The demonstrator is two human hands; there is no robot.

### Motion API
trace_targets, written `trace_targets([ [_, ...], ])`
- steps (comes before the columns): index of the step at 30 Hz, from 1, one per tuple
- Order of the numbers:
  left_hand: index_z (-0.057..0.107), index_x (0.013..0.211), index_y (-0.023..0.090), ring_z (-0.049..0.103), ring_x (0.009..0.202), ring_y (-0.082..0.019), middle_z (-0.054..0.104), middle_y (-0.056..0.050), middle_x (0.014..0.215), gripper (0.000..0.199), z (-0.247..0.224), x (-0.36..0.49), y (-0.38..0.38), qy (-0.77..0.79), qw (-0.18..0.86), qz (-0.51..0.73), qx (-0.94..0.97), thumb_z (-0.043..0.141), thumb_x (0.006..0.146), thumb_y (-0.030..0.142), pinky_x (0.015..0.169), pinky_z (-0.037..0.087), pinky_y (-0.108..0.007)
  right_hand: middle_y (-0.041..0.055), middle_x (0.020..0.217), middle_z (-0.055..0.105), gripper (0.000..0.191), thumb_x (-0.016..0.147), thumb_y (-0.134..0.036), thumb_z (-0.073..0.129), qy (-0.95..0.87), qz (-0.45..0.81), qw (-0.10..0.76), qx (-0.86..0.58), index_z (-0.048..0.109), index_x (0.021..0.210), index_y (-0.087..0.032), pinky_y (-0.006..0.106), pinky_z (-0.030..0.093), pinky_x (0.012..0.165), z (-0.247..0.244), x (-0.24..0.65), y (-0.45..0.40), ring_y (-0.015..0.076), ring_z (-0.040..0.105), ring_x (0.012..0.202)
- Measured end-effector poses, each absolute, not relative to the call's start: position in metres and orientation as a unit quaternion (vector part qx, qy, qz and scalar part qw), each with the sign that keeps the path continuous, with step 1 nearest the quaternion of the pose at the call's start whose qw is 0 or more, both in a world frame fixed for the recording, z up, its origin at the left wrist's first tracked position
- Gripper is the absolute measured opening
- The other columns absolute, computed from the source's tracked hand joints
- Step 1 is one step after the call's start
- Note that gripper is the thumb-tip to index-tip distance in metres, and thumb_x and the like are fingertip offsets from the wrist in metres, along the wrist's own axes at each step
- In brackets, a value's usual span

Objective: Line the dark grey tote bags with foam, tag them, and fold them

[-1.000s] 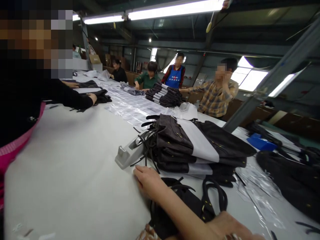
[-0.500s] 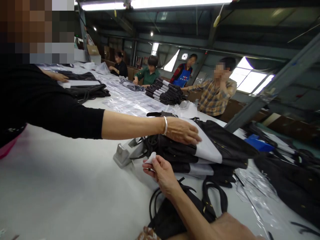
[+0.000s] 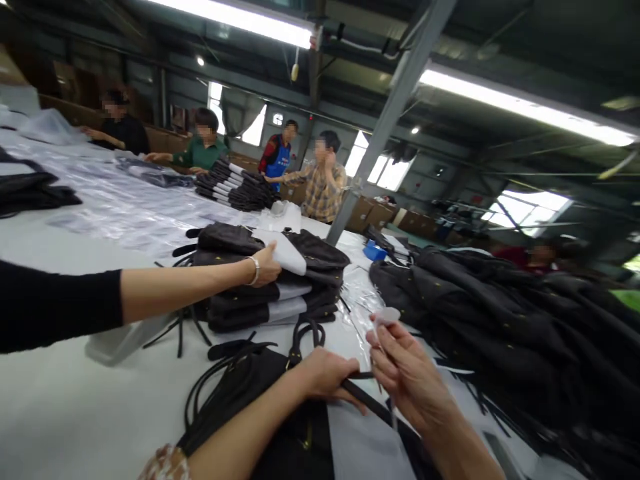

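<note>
A black bag point(image 3: 285, 443) with loose straps lies in front of me, a white paper band point(image 3: 363, 440) across its right part. My left hand point(image 3: 327, 373) reaches over the bag, its thumb and fingers closed around a black strap point(image 3: 369, 402). To its right my right hand point(image 3: 403, 363) is raised, pinching a small curled white piece of paper point(image 3: 386, 315) between thumb and fingers. A thin pale strip hangs below that hand; I cannot tell whether it belongs to the paper.
A co-worker's hand point(image 3: 267, 265) with a bracelet touches the white band on a stack of black bags point(image 3: 235, 303). A large heap of black bags point(image 3: 500, 327) lies at right. Clear plastic sheets point(image 3: 115, 193) cover the far table. Several people stand behind it.
My view has swung right. My left hand has come up from the bottom edge onto the bag's strap. My right hand, still pinching the white paper, has moved right. The co-worker's hand now grips the band's edge.
</note>
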State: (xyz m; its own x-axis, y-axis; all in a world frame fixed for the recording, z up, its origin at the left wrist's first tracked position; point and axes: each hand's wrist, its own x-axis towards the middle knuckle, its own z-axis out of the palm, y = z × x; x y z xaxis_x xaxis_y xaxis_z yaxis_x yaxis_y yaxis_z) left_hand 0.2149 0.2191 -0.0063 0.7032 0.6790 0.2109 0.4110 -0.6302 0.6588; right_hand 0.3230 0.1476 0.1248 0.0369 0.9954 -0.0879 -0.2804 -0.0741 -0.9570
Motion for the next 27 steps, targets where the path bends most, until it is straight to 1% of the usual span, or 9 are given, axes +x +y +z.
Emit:
trace_targets([
  [3, 0.066, 0.090, 0.023, 0.065, 0.079, -0.024, 0.068, -0.005, 0.078, 0.054, 0.011, 0.227, 0.229, 0.289, 0.223, 0.189, 0.912, 0.058, 0.071, 0.073, 0.066, 0.043, -0.028, -0.0055, 0.063, 0.058, 0.042, 0.063, -0.039, 0.082, -0.351, 0.513, 0.600, -0.504, 0.060, 0.093, -0.022, 0.012, 0.011, 0.031, 0.130, 0.379, 0.119, -0.0020, 0.018, 0.035],
  [6, 0.066, 0.082, 0.022, 0.062, 0.074, -0.020, 0.067, -0.004, 0.076, 0.055, 0.052, 0.232, 0.263, 0.318, 0.190, 0.191, 0.909, 0.051, 0.074, 0.074, 0.058, 0.036, -0.024, -0.0016, 0.068, 0.062, 0.043, 0.060, -0.039, 0.084, -0.337, 0.462, 0.623, -0.534, 0.059, 0.088, -0.019, 0.013, 0.026, 0.036, 0.118, 0.406, 0.095, 0.0011, 0.033, 0.040],
  [8, 0.066, 0.077, 0.020, 0.059, 0.069, -0.017, 0.065, -0.003, 0.072, 0.052, 0.085, 0.239, 0.288, 0.321, 0.185, 0.189, 0.910, 0.056, 0.073, 0.071, 0.055, 0.033, -0.024, 0.0014, 0.075, 0.064, 0.050, 0.062, -0.046, 0.081, -0.332, 0.452, 0.619, -0.549, 0.060, 0.098, -0.018, 0.017, 0.035, 0.042, 0.104, 0.412, 0.086, 0.0042, 0.041, 0.047],
  [11, 0.064, 0.065, 0.019, 0.051, 0.059, -0.014, 0.057, 0.000, 0.058, 0.049, 0.128, 0.257, 0.314, 0.312, 0.177, 0.141, 0.923, 0.066, 0.065, 0.067, 0.052, 0.029, -0.024, -0.0024, 0.060, 0.056, 0.061, 0.075, -0.067, 0.058, -0.364, 0.421, 0.572, -0.603, 0.059, 0.111, -0.018, 0.022, 0.030, 0.042, 0.072, 0.414, 0.083, 0.0073, 0.035, 0.042],
  [14, 0.060, 0.055, 0.018, 0.044, 0.051, -0.012, 0.048, 0.003, 0.049, 0.047, 0.158, 0.279, 0.318, 0.296, 0.191, 0.094, 0.931, 0.071, 0.059, 0.063, 0.048, 0.026, -0.024, 0.0000, 0.054, 0.051, 0.061, 0.085, -0.071, 0.032, -0.482, 0.302, 0.482, -0.667, 0.067, 0.091, -0.020, 0.027, 0.032, 0.049, 0.023, 0.409, 0.081, 0.0137, 0.042, 0.049],
  [17, 0.064, 0.059, 0.018, 0.042, 0.050, -0.012, 0.051, 0.003, 0.050, 0.039, 0.181, 0.295, 0.311, 0.261, 0.229, 0.044, 0.937, 0.077, 0.056, 0.055, 0.047, 0.027, -0.024, 0.0046, 0.062, 0.059, 0.047, 0.083, -0.064, 0.042, -0.579, 0.227, 0.396, -0.675, 0.064, 0.070, -0.024, 0.029, 0.034, 0.058, -0.029, 0.396, 0.077, 0.0181, 0.052, 0.059],
  [19, 0.069, 0.070, 0.018, 0.045, 0.052, -0.012, 0.058, 0.002, 0.056, 0.033, 0.193, 0.299, 0.306, 0.236, 0.296, -0.007, 0.925, 0.078, 0.055, 0.047, 0.048, 0.030, -0.023, 0.0048, 0.062, 0.060, 0.037, 0.079, -0.057, 0.052, -0.600, 0.225, 0.376, -0.670, 0.061, 0.066, -0.024, 0.029, 0.033, 0.057, -0.050, 0.388, 0.074, 0.0182, 0.052, 0.059],
  [22, 0.072, 0.080, 0.017, 0.048, 0.055, -0.013, 0.061, 0.000, 0.063, 0.031, 0.197, 0.295, 0.303, 0.239, 0.391, -0.040, 0.888, 0.075, 0.060, 0.040, 0.050, 0.034, -0.022, 0.0031, 0.061, 0.057, 0.034, 0.084, -0.047, 0.046, -0.601, 0.252, 0.377, -0.659, 0.053, 0.063, -0.022, 0.028, 0.030, 0.057, -0.050, 0.390, 0.072, 0.0167, 0.050, 0.058],
  [27, 0.072, 0.081, 0.017, 0.052, 0.063, -0.013, 0.064, -0.001, 0.071, 0.027, 0.169, 0.277, 0.304, 0.284, 0.397, 0.043, 0.872, 0.068, 0.070, 0.042, 0.055, 0.038, -0.020, -0.0051, 0.055, 0.041, 0.037, 0.082, -0.054, 0.049, -0.456, 0.428, 0.510, -0.591, 0.050, 0.068, -0.021, 0.024, 0.027, 0.048, 0.000, 0.421, 0.072, 0.0099, 0.036, 0.048],
])
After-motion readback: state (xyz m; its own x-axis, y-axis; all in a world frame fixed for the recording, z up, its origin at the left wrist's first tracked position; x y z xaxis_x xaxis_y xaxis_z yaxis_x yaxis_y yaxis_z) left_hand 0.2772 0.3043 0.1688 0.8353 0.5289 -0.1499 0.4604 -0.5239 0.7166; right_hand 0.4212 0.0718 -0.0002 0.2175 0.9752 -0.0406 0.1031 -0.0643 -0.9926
